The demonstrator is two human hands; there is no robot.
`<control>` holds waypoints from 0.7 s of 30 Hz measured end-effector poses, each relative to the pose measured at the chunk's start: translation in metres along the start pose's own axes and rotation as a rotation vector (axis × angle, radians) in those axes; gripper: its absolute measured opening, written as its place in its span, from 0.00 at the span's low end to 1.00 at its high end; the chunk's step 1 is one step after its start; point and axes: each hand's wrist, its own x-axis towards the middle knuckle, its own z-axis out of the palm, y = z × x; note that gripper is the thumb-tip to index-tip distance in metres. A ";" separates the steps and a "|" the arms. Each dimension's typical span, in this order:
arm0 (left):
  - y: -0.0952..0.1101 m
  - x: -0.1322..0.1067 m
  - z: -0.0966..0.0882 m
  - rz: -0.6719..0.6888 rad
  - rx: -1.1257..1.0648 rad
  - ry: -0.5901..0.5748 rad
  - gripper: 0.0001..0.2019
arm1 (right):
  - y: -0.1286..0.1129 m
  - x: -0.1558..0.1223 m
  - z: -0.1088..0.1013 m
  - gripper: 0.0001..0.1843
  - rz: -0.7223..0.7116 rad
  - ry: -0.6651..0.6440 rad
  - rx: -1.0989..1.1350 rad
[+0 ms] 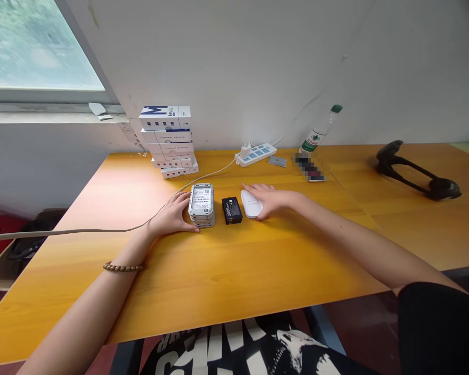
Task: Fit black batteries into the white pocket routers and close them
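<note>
My left hand (175,212) wraps round the left side of a stack of white handheld devices (201,200), thumb at the near edge and fingers behind. The top device has a printed label with a square code. Just right of it lie black battery packs (232,210), apparently stacked, with "3000" on the top one. My right hand (268,199) grips white rounded covers (250,204) from the right, its thumb at the near edge and its fingers over the far end. How many covers are beneath the top one is hard to tell.
White printed boxes (172,143) are stacked at the back left. A white power strip (258,154) trails a cable (128,229) across my left wrist. Behind on the right stand a bottle (316,134), a blurred phone-like item (309,167) and a black stand-like object (418,172).
</note>
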 end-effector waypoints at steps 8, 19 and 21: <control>-0.001 0.001 0.000 0.005 -0.032 0.018 0.58 | -0.004 -0.012 0.000 0.76 0.012 -0.023 0.011; 0.003 -0.001 -0.005 -0.011 -0.103 0.002 0.66 | 0.001 -0.019 -0.004 0.82 0.026 -0.041 0.187; 0.003 -0.006 -0.012 -0.040 -0.222 -0.009 0.74 | -0.001 -0.026 -0.010 0.79 0.008 0.014 0.259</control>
